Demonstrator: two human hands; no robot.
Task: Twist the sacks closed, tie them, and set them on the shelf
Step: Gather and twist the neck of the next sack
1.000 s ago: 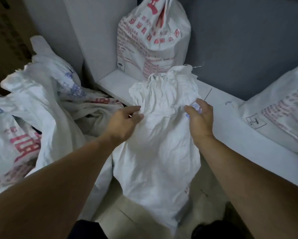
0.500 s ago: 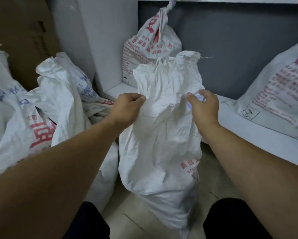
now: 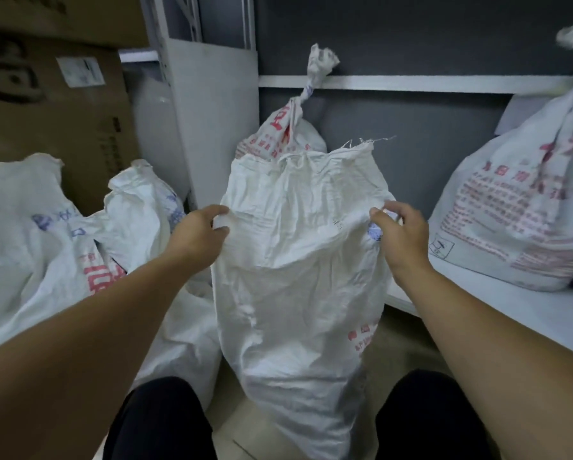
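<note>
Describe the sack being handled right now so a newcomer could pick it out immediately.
Look just in front of the white shelf. The upright sack there is gripped at both sides by the left hand and right hand. Unlike the heavily printed sacks around it, its face is nearly plain white and its frayed mouth untied.

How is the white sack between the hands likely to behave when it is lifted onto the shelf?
The sack is probably floppy: its cloth creases and sags where the left hand and right hand pinch it. Its open top will likely droop. The bulging lower part suggests some weight, so it may slump.
</note>
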